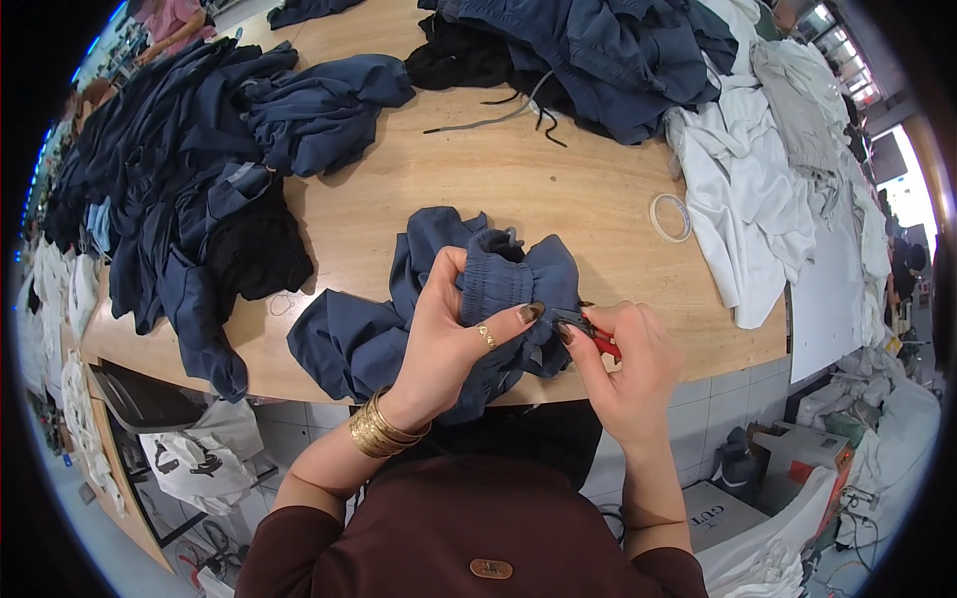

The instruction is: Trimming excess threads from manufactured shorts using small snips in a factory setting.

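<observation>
A dark blue garment (364,334) with a gathered elastic band lies bunched at the table's near edge. My left hand (446,339) is closed on it, fingers behind the elastic band (495,286) and thumb pressed on the front. My right hand (633,364) is closed round small thread snips (602,344) with red handles. Their dark blades reach the cloth just right of my left thumb; the tips are partly hidden by fingers and fabric. A grey cord end (513,237) shows at the top of the band.
Piles of dark blue garments lie at the left (164,164) and far side (608,60) of the wooden table (399,189). White cloth (753,209) covers the right, beside a tape roll (670,217). Loose cords (488,120) lie near the far pile. Cartons (797,468) stand below right.
</observation>
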{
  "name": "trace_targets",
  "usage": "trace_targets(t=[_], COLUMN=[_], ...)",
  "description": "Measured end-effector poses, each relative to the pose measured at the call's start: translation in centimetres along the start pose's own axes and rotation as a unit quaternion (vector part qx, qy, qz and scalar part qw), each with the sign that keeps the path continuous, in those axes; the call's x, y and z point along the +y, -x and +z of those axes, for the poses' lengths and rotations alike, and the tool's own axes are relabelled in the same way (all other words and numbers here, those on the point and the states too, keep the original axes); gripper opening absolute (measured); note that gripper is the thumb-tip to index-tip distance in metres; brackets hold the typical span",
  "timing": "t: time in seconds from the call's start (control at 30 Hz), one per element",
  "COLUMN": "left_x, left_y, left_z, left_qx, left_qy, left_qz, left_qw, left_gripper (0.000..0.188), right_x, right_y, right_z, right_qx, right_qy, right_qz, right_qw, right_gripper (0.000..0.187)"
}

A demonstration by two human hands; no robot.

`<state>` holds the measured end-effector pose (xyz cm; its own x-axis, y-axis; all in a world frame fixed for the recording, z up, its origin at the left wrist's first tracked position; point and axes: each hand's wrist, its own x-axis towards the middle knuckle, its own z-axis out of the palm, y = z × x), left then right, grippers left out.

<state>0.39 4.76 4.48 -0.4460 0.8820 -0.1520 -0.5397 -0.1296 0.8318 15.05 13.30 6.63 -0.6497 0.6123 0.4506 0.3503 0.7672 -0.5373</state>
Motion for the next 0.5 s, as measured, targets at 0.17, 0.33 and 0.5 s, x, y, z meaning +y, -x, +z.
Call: trace_targets(t=[0.17,0.33,0.5], left_x=[-0.10,0.01,-0.24], left_y=[0.03,0.02,0.01], left_z=[-0.16,-0.09,-0.18], left_qx=[-0.001,0.002,0.006], left_qy=[-0.002,0.005,0.004], left_qz=[-0.001,-0.001,0.006], left_qw=[1.000,1.000,1.000], left_gripper=[0.038,0.037,0.037], right_x=[-0.21,0.42,0.33], right_y=[0.04,0.39,0.66], right_z=[0.09,0.23,0.29], right_qx=[-0.007,0.012,0.019], right_qy=[0.000,-0.016,-0.036], right_qz=[0.016,0.068,0.034], right_qw=[1.000,0.997,0.999], right_gripper=[0.016,0.016,0.017])
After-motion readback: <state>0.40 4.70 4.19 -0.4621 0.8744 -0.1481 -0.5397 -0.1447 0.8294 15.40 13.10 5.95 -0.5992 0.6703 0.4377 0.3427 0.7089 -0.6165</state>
